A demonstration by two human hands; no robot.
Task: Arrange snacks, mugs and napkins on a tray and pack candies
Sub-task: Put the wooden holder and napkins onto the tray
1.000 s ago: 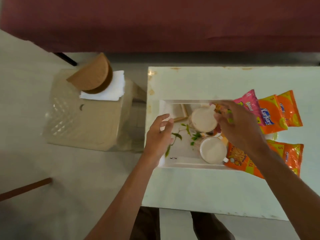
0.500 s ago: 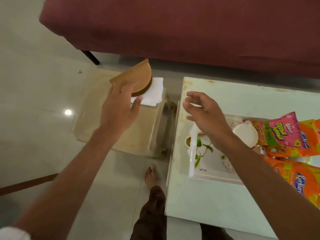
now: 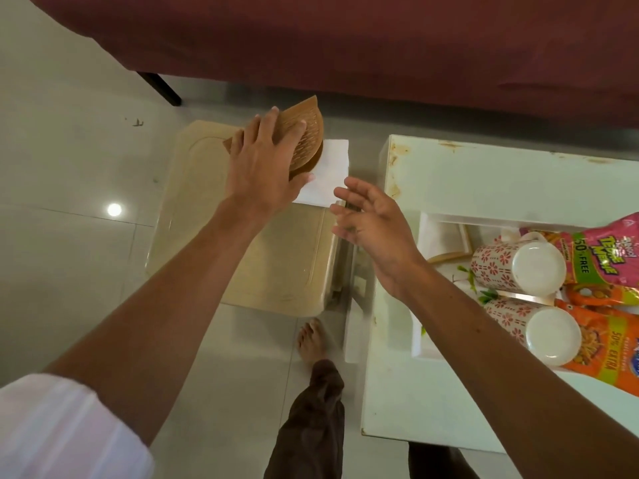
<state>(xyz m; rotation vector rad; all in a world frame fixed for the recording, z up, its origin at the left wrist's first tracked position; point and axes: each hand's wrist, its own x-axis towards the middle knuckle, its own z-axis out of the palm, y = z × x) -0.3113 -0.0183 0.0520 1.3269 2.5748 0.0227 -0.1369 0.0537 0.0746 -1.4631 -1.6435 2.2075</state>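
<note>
A brown half-round napkin holder [image 3: 304, 140] sits on white napkins [image 3: 328, 174] atop a beige plastic stool [image 3: 276, 257]. My left hand [image 3: 262, 164] lies over the holder, fingers spread across its ribbed face, thumb at its lower edge by the napkins. My right hand [image 3: 373, 223] hovers open between stool and table, near the napkins' corner, touching nothing. On the white table [image 3: 484, 174] a white tray [image 3: 418, 340] holds two floral mugs, one [image 3: 518, 267] behind the other [image 3: 532, 331], plus pink [image 3: 601, 250] and orange [image 3: 608, 361] snack packets.
A dark red sofa or bed [image 3: 380, 39] fills the back, with a black leg [image 3: 162, 88] on the pale tiled floor. My bare foot [image 3: 311, 337] and brown trouser leg stand between stool and table. A small wooden item [image 3: 449, 250] lies in the tray's far corner.
My left hand left the tray and went to the napkin holder on the stool, now pressing over it. My right hand let go of the snacks and moved left toward the napkins.
</note>
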